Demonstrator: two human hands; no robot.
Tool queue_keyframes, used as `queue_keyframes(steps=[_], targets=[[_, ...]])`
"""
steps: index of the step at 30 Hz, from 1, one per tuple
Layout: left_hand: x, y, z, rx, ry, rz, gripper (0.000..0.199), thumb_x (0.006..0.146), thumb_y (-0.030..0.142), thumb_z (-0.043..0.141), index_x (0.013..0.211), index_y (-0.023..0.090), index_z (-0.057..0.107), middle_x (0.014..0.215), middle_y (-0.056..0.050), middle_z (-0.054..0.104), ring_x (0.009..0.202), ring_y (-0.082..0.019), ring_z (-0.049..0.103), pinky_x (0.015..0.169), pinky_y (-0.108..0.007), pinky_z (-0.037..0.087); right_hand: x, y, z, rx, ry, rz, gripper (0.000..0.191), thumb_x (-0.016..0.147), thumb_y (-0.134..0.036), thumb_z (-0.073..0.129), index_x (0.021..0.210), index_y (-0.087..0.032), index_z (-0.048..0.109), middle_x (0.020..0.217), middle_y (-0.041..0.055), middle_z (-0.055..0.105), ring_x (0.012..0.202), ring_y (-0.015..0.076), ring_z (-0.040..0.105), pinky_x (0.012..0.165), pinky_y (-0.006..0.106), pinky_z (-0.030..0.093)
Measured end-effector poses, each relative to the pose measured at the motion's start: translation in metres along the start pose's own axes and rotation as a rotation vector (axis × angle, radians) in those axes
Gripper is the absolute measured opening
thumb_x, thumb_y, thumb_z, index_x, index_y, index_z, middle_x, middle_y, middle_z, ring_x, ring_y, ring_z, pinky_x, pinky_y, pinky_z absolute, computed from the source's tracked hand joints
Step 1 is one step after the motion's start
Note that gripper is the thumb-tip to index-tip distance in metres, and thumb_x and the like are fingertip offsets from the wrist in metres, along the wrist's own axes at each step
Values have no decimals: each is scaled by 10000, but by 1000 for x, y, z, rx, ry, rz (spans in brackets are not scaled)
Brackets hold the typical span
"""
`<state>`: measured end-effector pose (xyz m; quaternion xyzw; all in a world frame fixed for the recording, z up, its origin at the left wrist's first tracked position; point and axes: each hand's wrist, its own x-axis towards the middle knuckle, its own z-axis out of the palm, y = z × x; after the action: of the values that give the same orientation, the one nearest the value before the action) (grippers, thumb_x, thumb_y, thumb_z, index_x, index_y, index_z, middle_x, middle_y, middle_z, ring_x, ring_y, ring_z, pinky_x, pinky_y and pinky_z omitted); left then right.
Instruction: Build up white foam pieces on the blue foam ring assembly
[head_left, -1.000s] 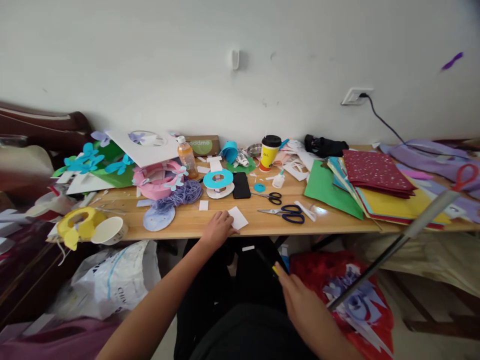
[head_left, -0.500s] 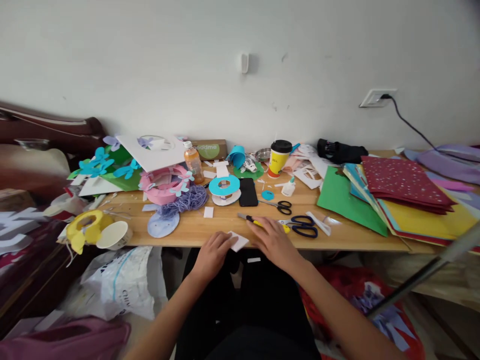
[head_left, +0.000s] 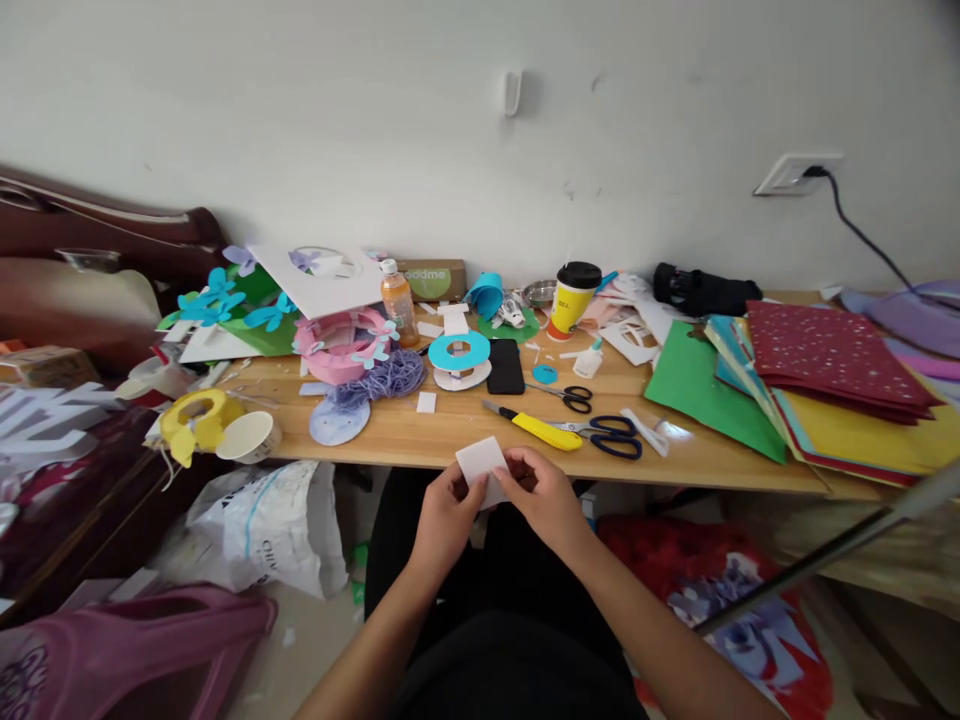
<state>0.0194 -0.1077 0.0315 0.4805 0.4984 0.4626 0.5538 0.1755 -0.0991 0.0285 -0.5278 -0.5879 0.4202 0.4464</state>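
Observation:
A small white square of card [head_left: 481, 462] is held up at the table's front edge, pinched from both sides. My left hand [head_left: 448, 508] grips its left part, thumb on the near face. From the other side my right hand [head_left: 541, 492] has thumb and fingers closed on it. Just beyond lies a yellow utility knife [head_left: 544, 429], its blade pointing left. Beside it are dark-blue-handled scissors [head_left: 611, 437] and a smaller black-handled pair [head_left: 576, 398]. Another small white square [head_left: 426, 402] rests on the wood to the left.
Behind stand a yellow paper cup [head_left: 574, 305], a glue bottle [head_left: 589, 360], a phone [head_left: 505, 368] and a blue ring spool [head_left: 459, 352]. Purple yarn [head_left: 386, 378] and a pink ring [head_left: 341, 345] lie left; coloured sheets [head_left: 840, 355] pile up right. A metal pole [head_left: 825, 555] slants across lower right.
My right hand has left the utility knife, which now lies on the table, and has joined my left hand on the white card. The card is lifted and turned; the view has shifted slightly.

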Motion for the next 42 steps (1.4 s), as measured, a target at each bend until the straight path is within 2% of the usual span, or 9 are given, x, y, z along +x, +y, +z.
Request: queue_keyframes(steps=[6,12,17,20,25,27,33,37,42], targets=[[-3,-3,2,281,99,69,279,891,392,625,976,147,728,912,-59,750,828,-211,677,745,-281,513,-11,-2,8,-245,162,-170,144,909,-337,596,849,-207,587,812,20,623,685,148,585,628,270,480],[-4,-5,-5,149,81,82,294,879,392,640,1050,168,724,982,-51,755,875,-209,682,790,-279,515,-9,-6,2,-238,18,-178,162,943,-369,550,958,-216,604,878,46,670,764,171,632,661,271,511],[-3,-2,-10,66,84,85,285,858,384,658,1035,169,724,1022,-72,751,930,-217,688,848,-297,516,-7,-11,-4,-211,19,-142,168,930,-366,564,1000,-215,583,918,46,700,803,180,665,722,280,531],[-6,-1,-13,146,29,86,265,857,401,666,962,163,717,921,-62,736,837,-196,669,765,-278,508,-9,-15,-5,-242,-16,-160,171,937,-382,565,960,-214,582,890,28,685,814,175,650,764,278,511],[-13,5,-14,317,-47,88,258,861,411,660,806,160,647,734,-14,641,671,-141,577,618,-235,447,-13,-23,-4,-254,-58,-148,236,943,-449,564,940,-213,564,775,-10,628,702,154,601,658,253,460],[-15,10,-15,297,-100,69,292,870,439,646,784,163,602,701,4,589,631,-126,552,574,-222,436,-14,-25,-4,-244,-84,-141,244,968,-451,520,936,-211,551,762,-11,620,686,153,595,643,254,447],[-18,15,-13,101,-325,-24,434,912,603,519,933,172,562,687,12,570,507,-118,546,456,-219,438,-19,-29,-5,-193,-200,-123,272,1011,-438,437,1028,-215,592,799,-5,658,690,151,599,648,258,448],[-21,6,-6,177,-210,48,447,950,597,456,766,192,502,574,38,498,478,-100,468,466,-204,375,-20,-23,-3,-223,-202,-111,272,1000,-445,450,989,-217,597,782,-3,667,688,163,622,657,269,456],[-26,0,5,284,-125,99,397,976,533,448,783,196,527,662,9,564,592,-129,505,556,-224,379,-23,-13,0,-290,-139,-138,264,998,-436,437,1010,-224,594,791,10,677,710,184,653,665,279,469]])
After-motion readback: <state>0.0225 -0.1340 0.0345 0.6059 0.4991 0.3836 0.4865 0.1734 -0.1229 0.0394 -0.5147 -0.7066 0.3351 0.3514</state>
